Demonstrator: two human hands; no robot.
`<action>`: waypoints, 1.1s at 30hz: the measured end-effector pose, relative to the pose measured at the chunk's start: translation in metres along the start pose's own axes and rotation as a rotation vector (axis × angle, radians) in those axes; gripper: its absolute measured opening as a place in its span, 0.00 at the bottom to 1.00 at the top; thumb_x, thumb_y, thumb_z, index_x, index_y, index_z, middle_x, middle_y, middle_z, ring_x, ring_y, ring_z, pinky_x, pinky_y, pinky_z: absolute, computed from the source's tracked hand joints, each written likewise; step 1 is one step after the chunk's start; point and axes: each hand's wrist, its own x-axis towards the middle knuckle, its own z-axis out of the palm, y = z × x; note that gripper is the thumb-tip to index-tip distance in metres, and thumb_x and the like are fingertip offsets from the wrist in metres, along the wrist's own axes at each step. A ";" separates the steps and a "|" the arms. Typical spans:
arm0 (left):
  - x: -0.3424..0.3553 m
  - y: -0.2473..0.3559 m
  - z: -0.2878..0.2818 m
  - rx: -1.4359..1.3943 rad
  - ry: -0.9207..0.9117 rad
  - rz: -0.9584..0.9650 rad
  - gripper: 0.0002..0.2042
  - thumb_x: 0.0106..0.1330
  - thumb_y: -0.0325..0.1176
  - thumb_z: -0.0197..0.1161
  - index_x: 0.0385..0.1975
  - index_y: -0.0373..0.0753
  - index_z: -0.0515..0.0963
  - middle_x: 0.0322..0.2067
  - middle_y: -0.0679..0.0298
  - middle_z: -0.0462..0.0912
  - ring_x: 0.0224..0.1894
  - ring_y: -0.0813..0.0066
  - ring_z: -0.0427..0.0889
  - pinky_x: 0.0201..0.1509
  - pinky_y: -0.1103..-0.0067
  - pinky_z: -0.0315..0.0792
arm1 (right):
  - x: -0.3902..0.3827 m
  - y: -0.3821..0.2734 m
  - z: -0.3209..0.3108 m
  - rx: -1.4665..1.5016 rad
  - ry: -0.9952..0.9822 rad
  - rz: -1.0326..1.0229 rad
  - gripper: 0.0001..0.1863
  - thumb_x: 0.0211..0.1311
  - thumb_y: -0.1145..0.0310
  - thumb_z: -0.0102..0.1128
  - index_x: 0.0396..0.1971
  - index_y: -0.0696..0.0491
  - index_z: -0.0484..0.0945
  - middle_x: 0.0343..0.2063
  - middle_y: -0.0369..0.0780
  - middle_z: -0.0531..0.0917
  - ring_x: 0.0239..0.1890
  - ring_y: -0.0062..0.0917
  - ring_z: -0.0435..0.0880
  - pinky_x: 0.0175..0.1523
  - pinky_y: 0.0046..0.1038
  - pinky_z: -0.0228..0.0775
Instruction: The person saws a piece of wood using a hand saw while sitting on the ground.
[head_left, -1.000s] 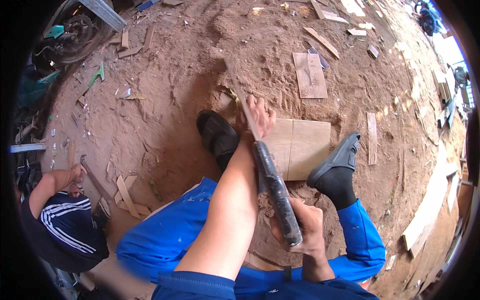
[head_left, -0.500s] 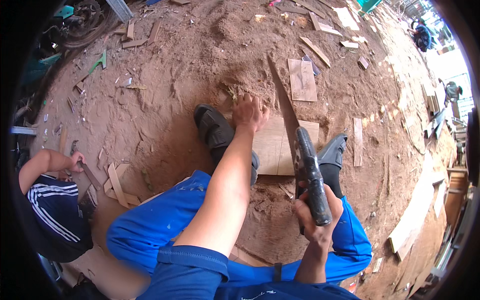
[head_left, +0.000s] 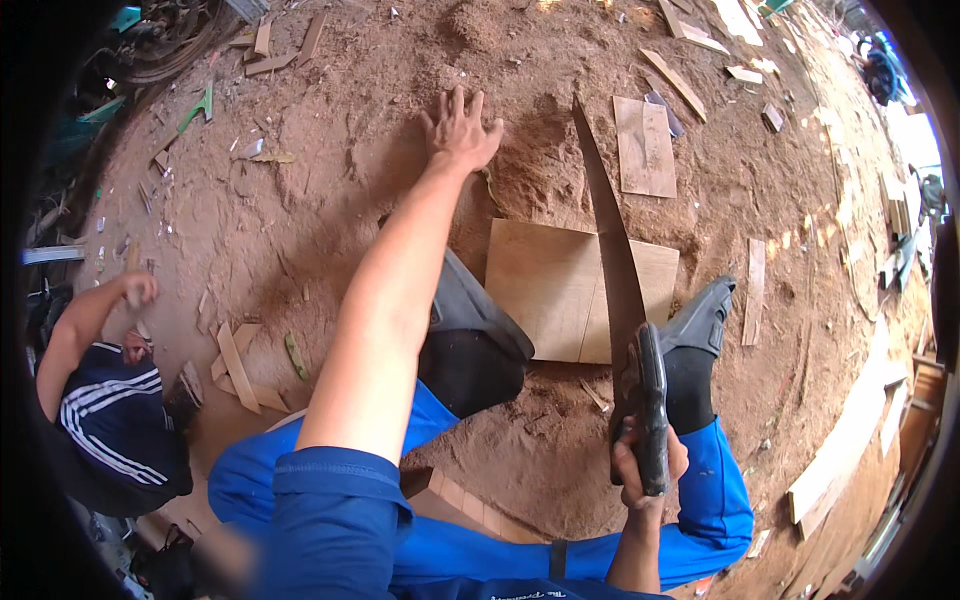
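Note:
My right hand (head_left: 650,462) is wrapped around the dark handle of a hand saw (head_left: 612,230), whose long blade points away from me and passes over a flat wooden board (head_left: 540,285). A thin straight line runs across this board, which lies on the dirt between my feet. Beyond the board's far left corner, my left hand (head_left: 462,132) stretches out over the sandy ground with its fingers spread and nothing in it. Whether its fingertips press into the dirt, I cannot tell. My black left shoe (head_left: 475,305) is beside the board's left edge.
A smaller board (head_left: 646,150) lies beyond the saw, and a narrow strip (head_left: 754,290) right of my right shoe (head_left: 702,315). At the left a co-worker's arm (head_left: 85,315) reaches in near crossed wood offcuts (head_left: 240,370). Long planks (head_left: 840,440) lie at the right.
My left hand has left the board's far left corner and moved farther out to the left. The saw has come down slightly nearer me. The co-worker's hand has lifted.

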 end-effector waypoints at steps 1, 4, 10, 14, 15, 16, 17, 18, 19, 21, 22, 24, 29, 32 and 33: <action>-0.006 -0.007 0.002 -0.001 0.086 0.063 0.36 0.72 0.57 0.51 0.75 0.44 0.55 0.77 0.51 0.50 0.79 0.46 0.47 0.79 0.45 0.40 | -0.001 0.006 -0.001 -0.014 -0.032 0.016 0.20 0.50 0.67 0.70 0.40 0.64 0.81 0.21 0.35 0.81 0.21 0.17 0.79 0.29 0.21 0.69; -0.020 0.000 0.009 -0.042 0.076 0.109 0.36 0.72 0.57 0.51 0.74 0.41 0.59 0.76 0.48 0.52 0.78 0.46 0.49 0.79 0.47 0.43 | -0.013 0.033 -0.005 0.173 -0.011 0.132 0.21 0.51 0.67 0.70 0.43 0.65 0.79 0.21 0.38 0.81 0.20 0.19 0.79 0.26 0.21 0.69; -0.031 0.013 -0.009 -0.063 -0.059 0.167 0.33 0.70 0.54 0.56 0.66 0.35 0.69 0.69 0.46 0.67 0.71 0.45 0.64 0.74 0.53 0.57 | -0.013 0.053 -0.005 0.426 -0.004 0.224 0.21 0.53 0.66 0.72 0.42 0.65 0.79 0.22 0.39 0.79 0.17 0.21 0.76 0.23 0.22 0.68; -0.026 0.027 -0.017 -0.166 -0.226 0.157 0.32 0.69 0.51 0.59 0.67 0.37 0.69 0.70 0.48 0.66 0.72 0.48 0.63 0.75 0.52 0.55 | -0.013 0.054 -0.004 0.386 -0.003 0.250 0.15 0.51 0.72 0.66 0.39 0.62 0.83 0.21 0.38 0.82 0.20 0.19 0.79 0.28 0.22 0.71; -0.022 0.028 -0.013 -0.132 -0.062 0.212 0.32 0.69 0.51 0.58 0.68 0.38 0.68 0.71 0.49 0.64 0.73 0.49 0.62 0.76 0.51 0.54 | -0.013 0.052 -0.003 0.344 -0.008 0.239 0.13 0.50 0.74 0.64 0.38 0.61 0.85 0.21 0.37 0.84 0.22 0.18 0.81 0.31 0.22 0.72; -0.019 0.022 -0.005 -0.090 0.104 0.260 0.32 0.70 0.51 0.57 0.69 0.39 0.67 0.72 0.50 0.62 0.74 0.50 0.61 0.76 0.51 0.53 | -0.014 0.051 -0.001 0.327 -0.031 0.245 0.13 0.50 0.74 0.64 0.37 0.61 0.85 0.21 0.37 0.84 0.22 0.18 0.81 0.31 0.22 0.73; -0.015 0.016 0.001 -0.048 0.271 0.308 0.32 0.70 0.51 0.56 0.70 0.40 0.67 0.73 0.51 0.60 0.75 0.51 0.60 0.77 0.50 0.52 | -0.016 0.050 0.002 0.309 -0.053 0.252 0.13 0.49 0.74 0.64 0.37 0.61 0.85 0.21 0.37 0.84 0.22 0.18 0.81 0.31 0.22 0.73; -0.006 0.011 0.006 -0.038 0.247 0.289 0.32 0.71 0.52 0.55 0.71 0.42 0.66 0.74 0.51 0.58 0.76 0.52 0.58 0.77 0.49 0.51 | -0.017 0.049 0.004 0.287 -0.069 0.257 0.13 0.49 0.74 0.64 0.37 0.60 0.85 0.21 0.37 0.84 0.22 0.18 0.81 0.31 0.22 0.73; 0.002 0.010 0.009 -0.036 0.222 0.270 0.32 0.71 0.53 0.54 0.72 0.43 0.65 0.75 0.51 0.55 0.77 0.53 0.56 0.77 0.49 0.50 | -0.016 0.045 0.006 0.306 -0.084 0.241 0.13 0.48 0.74 0.64 0.36 0.59 0.85 0.21 0.37 0.84 0.24 0.19 0.82 0.32 0.23 0.74; 0.005 0.011 0.017 0.026 0.189 0.264 0.34 0.73 0.55 0.51 0.72 0.40 0.63 0.76 0.49 0.54 0.78 0.51 0.53 0.79 0.53 0.50 | -0.018 0.042 0.008 0.134 -0.125 0.196 0.13 0.47 0.74 0.63 0.35 0.56 0.86 0.22 0.38 0.84 0.25 0.22 0.85 0.35 0.25 0.76; 0.002 0.014 0.021 -0.016 0.158 0.262 0.34 0.73 0.55 0.51 0.72 0.37 0.63 0.75 0.47 0.55 0.78 0.50 0.54 0.79 0.55 0.51 | -0.018 0.039 0.010 0.043 -0.143 0.178 0.12 0.47 0.74 0.63 0.35 0.55 0.86 0.22 0.39 0.84 0.25 0.23 0.85 0.35 0.26 0.77; 0.003 0.022 0.019 -0.093 0.105 0.263 0.36 0.73 0.55 0.50 0.71 0.31 0.64 0.73 0.43 0.59 0.77 0.48 0.55 0.79 0.58 0.52 | -0.015 0.037 0.017 0.034 -0.167 0.087 0.12 0.46 0.77 0.62 0.34 0.55 0.85 0.22 0.39 0.84 0.25 0.27 0.86 0.37 0.27 0.78; -0.025 0.028 0.010 0.019 0.111 0.370 0.32 0.72 0.49 0.56 0.63 0.25 0.70 0.67 0.39 0.68 0.70 0.47 0.68 0.71 0.64 0.67 | -0.024 0.043 0.029 0.099 -0.188 0.107 0.13 0.47 0.78 0.62 0.35 0.55 0.85 0.23 0.40 0.84 0.26 0.29 0.87 0.38 0.28 0.78; -0.034 0.037 -0.008 -0.094 -0.022 0.450 0.20 0.73 0.41 0.55 0.49 0.26 0.81 0.54 0.39 0.81 0.56 0.52 0.82 0.64 0.65 0.77 | -0.022 0.042 0.028 0.019 -0.203 0.070 0.13 0.46 0.78 0.62 0.36 0.55 0.85 0.23 0.41 0.85 0.26 0.30 0.87 0.38 0.28 0.79; -0.032 0.031 -0.011 -0.130 -0.012 0.426 0.16 0.73 0.37 0.56 0.45 0.28 0.82 0.49 0.42 0.83 0.51 0.56 0.84 0.59 0.67 0.79 | -0.020 0.039 0.029 0.014 -0.202 0.035 0.13 0.46 0.78 0.62 0.36 0.55 0.85 0.23 0.41 0.85 0.27 0.30 0.87 0.38 0.28 0.79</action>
